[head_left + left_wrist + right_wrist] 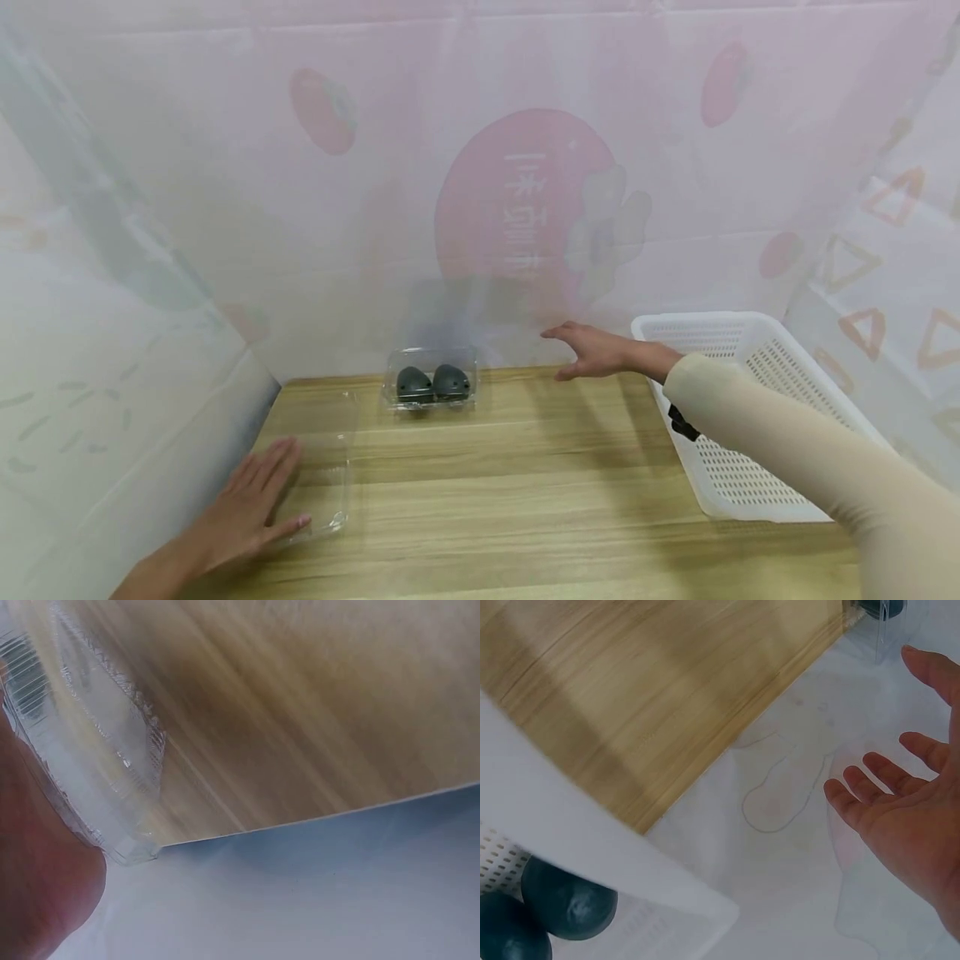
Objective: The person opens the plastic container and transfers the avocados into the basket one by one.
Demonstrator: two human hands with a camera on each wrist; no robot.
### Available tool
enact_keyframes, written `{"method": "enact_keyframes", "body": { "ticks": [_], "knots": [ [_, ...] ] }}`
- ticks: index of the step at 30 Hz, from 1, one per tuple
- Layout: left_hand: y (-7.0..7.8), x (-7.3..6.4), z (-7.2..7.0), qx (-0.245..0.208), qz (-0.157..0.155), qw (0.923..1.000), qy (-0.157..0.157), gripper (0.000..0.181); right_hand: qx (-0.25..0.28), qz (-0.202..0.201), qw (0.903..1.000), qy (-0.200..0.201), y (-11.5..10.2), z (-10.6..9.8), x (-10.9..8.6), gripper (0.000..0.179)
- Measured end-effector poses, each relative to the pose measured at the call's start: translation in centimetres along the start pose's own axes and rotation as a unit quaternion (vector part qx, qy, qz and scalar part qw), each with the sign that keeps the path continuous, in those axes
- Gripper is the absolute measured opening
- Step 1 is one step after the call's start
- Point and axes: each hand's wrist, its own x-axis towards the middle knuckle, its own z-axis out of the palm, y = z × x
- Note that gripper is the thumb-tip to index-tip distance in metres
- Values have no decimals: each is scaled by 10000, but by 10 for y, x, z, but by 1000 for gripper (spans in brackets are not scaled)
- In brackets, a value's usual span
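Observation:
My left hand (251,504), fingers straight and thumb spread, rests on a clear plastic clamshell box (330,475) at the table's left side. That box (112,750) shows beside the hand in the left wrist view, close to the table edge. A second clear box (431,358) stands at the back edge, with two dark green, avocado-like fruits (452,382) inside. To its right, my right hand (596,350) reaches over the back of the table, thumb apart from the fingers. Nothing is in that hand (911,795) in the right wrist view.
A white perforated basket (750,492) stands at the right, partly hidden under my right sleeve. Dark green fruits (570,900) lie in it in the right wrist view. Pale printed sheets (375,208) wall in the wooden table (465,517) at the back and sides.

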Motion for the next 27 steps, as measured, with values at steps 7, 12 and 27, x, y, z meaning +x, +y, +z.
{"method": "enact_keyframes", "body": {
  "ticks": [7,12,27],
  "knots": [
    [-13,8,0,-105,66,9999,-53,114,88,-26,9999,-48,-8,6,13,82],
    [-20,14,-3,-238,39,9996,-163,111,109,-75,9999,-98,-14,14,22,82],
    [-30,51,-32,-1403,-602,9875,-381,88,375,38,9992,-153,-19,35,50,80]
  ]
}}
